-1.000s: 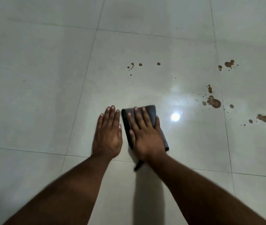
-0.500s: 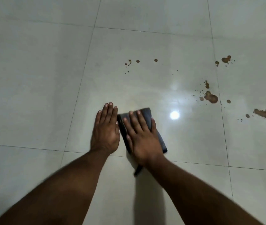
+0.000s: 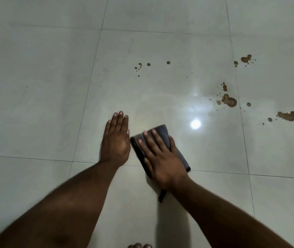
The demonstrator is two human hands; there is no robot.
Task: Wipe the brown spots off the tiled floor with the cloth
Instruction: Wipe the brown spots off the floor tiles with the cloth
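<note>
- Hands first: the right hand (image 3: 162,158) lies flat, fingers spread, palm pressing down on the folded cloth (image 3: 162,135); it pins the cloth and does not curl round it. The left hand (image 3: 116,140) is laid open on the bare floor (image 3: 35,86) just beside the cloth, fingers together, holding nothing, seemingly a prop for body weight.
- Cloth: dark grey, soft, folded into a thick oblong pad, with one loose corner trailing out below the right wrist.
- Brown spots: none lie under the cloth. A scatter of small round drops (image 3: 148,64) sits ahead of the fingertips; larger irregular blotches (image 3: 229,101) lie ahead and off to the right, well apart from the hands, with more blotches (image 3: 286,115) farther right still.
- Floor: large pale glossy tiles with thin grout lines and a bright lamp reflection (image 3: 195,124) just right of the cloth.
- Risks, as I judge them: a flat palm may slide over the pad, leaving it behind; the blotches may smear into streaks or into grout; the trailing corner could drag residue; the propping palm could slip on wet glaze.
</note>
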